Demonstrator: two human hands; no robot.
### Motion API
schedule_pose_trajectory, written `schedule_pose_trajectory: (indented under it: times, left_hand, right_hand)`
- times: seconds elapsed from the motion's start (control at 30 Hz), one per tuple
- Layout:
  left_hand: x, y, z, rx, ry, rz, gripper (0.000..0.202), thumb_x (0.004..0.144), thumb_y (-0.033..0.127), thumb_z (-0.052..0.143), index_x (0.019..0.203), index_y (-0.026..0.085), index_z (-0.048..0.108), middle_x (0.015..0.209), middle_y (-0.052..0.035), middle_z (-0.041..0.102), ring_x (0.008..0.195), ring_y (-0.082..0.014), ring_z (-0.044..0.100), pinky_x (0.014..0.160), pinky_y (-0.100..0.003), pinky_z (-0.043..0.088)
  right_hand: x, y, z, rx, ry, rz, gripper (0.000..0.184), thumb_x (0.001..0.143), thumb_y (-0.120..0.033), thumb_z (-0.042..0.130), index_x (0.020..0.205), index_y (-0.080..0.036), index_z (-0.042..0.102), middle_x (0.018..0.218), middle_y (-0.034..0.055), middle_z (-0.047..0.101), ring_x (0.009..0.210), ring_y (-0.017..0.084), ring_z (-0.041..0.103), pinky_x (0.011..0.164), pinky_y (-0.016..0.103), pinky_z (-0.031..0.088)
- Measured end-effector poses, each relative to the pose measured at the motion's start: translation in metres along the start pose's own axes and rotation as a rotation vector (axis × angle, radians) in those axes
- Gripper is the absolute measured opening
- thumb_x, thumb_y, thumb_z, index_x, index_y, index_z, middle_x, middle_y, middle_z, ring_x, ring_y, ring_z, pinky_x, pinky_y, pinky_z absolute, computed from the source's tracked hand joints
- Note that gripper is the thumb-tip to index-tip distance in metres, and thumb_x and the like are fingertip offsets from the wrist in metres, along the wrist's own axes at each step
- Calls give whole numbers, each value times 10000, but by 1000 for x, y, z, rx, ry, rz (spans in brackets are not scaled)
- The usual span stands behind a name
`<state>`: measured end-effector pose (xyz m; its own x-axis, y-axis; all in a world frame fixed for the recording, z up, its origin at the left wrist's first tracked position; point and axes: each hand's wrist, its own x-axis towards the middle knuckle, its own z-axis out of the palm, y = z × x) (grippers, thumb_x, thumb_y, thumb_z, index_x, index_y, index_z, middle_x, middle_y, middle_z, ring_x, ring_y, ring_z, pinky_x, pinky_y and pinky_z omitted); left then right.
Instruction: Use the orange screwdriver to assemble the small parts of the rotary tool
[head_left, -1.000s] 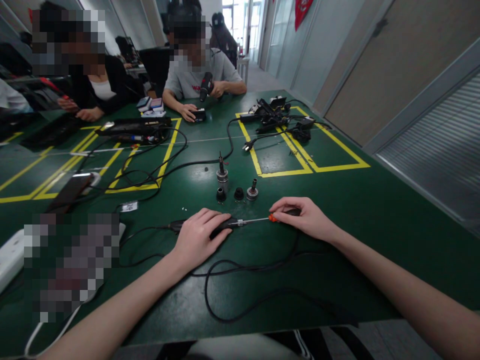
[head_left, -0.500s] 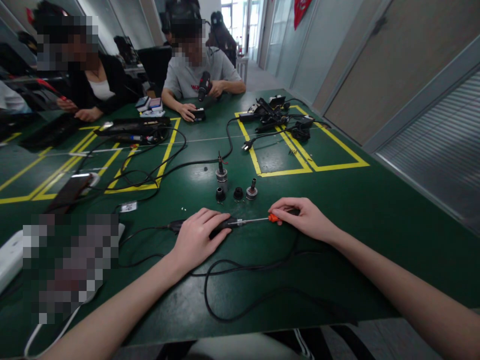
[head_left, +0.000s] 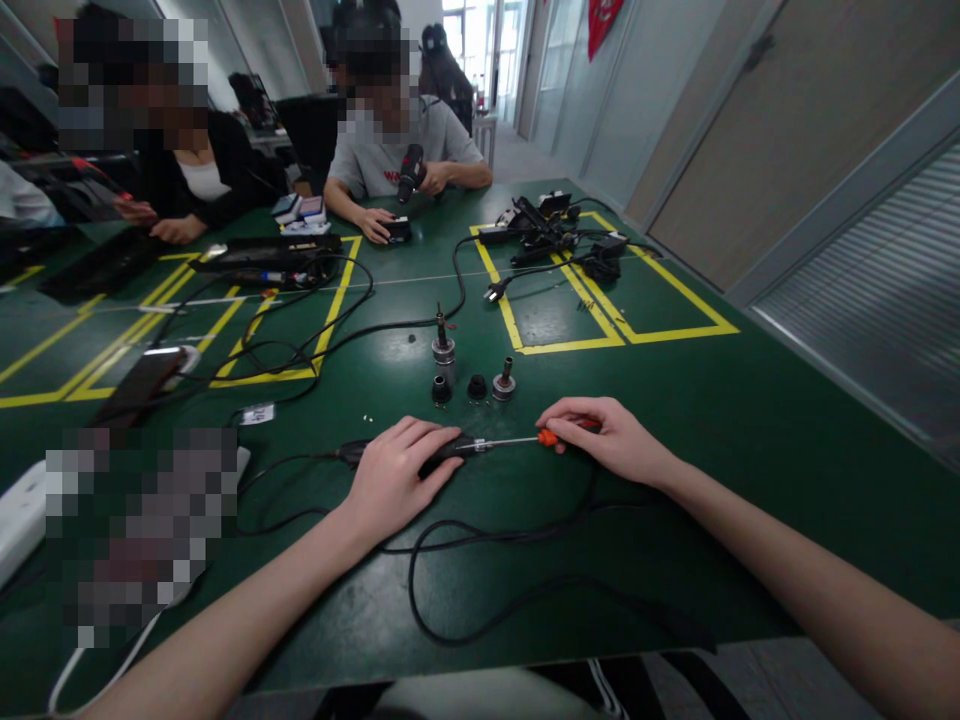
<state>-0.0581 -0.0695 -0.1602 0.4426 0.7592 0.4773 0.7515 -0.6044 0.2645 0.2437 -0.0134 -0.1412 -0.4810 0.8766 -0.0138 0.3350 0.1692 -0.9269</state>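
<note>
My left hand [head_left: 394, 475] lies curled over a black corded tool [head_left: 442, 452] on the green table [head_left: 750, 420], pressing it down. My right hand [head_left: 607, 435] pinches the orange-and-black handle of a screwdriver [head_left: 551, 437]. Its thin metal shaft runs left into the tip of the black tool. The tool's black cable [head_left: 480, 545] loops on the table in front of me. Just beyond the hands stand three small metal and black parts [head_left: 474, 385], one of them taller with a bit sticking up [head_left: 442, 345].
Two people sit at the far side; one holds a black drill [head_left: 410, 172]. Black cables [head_left: 315, 330], a plug [head_left: 491, 292] and a heap of black gear [head_left: 551, 230] lie among yellow floor-tape rectangles. A phone [head_left: 142, 385] and a white power strip [head_left: 22, 510] lie at left.
Almost nothing moved. My right hand has turned the screwdriver handle slightly, so more orange shows; the person opposite shifted the drill a little.
</note>
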Motion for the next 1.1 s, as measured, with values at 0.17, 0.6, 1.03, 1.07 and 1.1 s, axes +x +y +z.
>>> schedule_pose_trajectory:
  times: [0.17, 0.6, 1.03, 1.07, 1.1]
  left_hand:
    - [0, 1, -1, -8, 9, 2, 247, 990, 321, 653, 1178, 177, 723, 1036, -65, 777, 930, -201, 715, 790, -334, 609]
    - [1, 3, 0, -18, 10, -17, 242, 947, 279, 675, 1156, 165, 720, 1035, -68, 777, 932, -218, 711, 797, -366, 619]
    - [3, 2, 2, -75, 16, -40, 241, 966, 315, 694, 1144, 154, 718, 1042, -76, 772, 951, -200, 723, 833, -342, 628]
    - [3, 3, 2, -80, 13, -41, 238, 963, 318, 698, 1139, 159, 720, 1043, -73, 771, 954, -197, 723, 836, -338, 628]
    - [3, 3, 3, -83, 8, -42, 237, 963, 321, 699, 1139, 164, 720, 1047, -72, 770, 958, -195, 723, 837, -336, 629]
  right_hand:
    - [0, 2, 0, 20, -18, 16, 361, 872, -520, 726, 920, -166, 772, 828, 78, 771, 677, 179, 698, 688, 326, 585]
    - [1, 4, 1, -54, -33, -57, 436, 961, -562, 605, 927, -168, 786, 789, 68, 755, 678, 178, 693, 664, 311, 572]
    - [1, 4, -2, -30, 22, -29, 400, 849, -566, 752, 943, -180, 798, 841, 77, 777, 760, 209, 726, 702, 319, 596]
    - [2, 4, -2, -31, 19, -25, 403, 874, -572, 719, 931, -180, 794, 839, 79, 778, 741, 205, 727, 691, 317, 595]
    - [2, 4, -3, -36, 14, -20, 407, 894, -573, 691, 920, -178, 789, 831, 80, 777, 709, 197, 721, 673, 314, 592]
